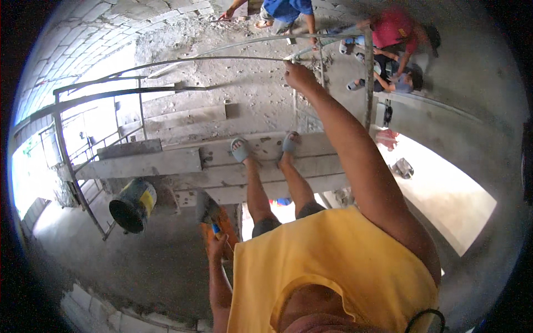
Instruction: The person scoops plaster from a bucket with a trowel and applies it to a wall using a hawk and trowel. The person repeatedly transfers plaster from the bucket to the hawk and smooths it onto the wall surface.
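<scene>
Our shirt (pixel 327 250) fills six o'clock. Left hand (pixel 217 247) grips trowel (pixel 206 207), right hand (pixel 301 76) rail (pixel 250 57); wall (pixel 161 266) seems plastered, eight-o'clock blocks (pixel 82 304) left.

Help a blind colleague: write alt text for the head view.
A person stands on planks, left hand holding a blue-handled trowel beside an orange board, right hand gripping a metal rail. A dark bucket tilts at left; co-workers appear beyond.

Your yellow top (pixel 333 250) is matt cloth, the planks (pixel 222 176) rough, spattered wood, the scaffold frame (pixel 368 105) smooth dull metal, the bucket (pixel 132 202) smeared plastic, and your trowel (pixel 206 207), dimly seen, probably metal with a matt grey coating.
</scene>
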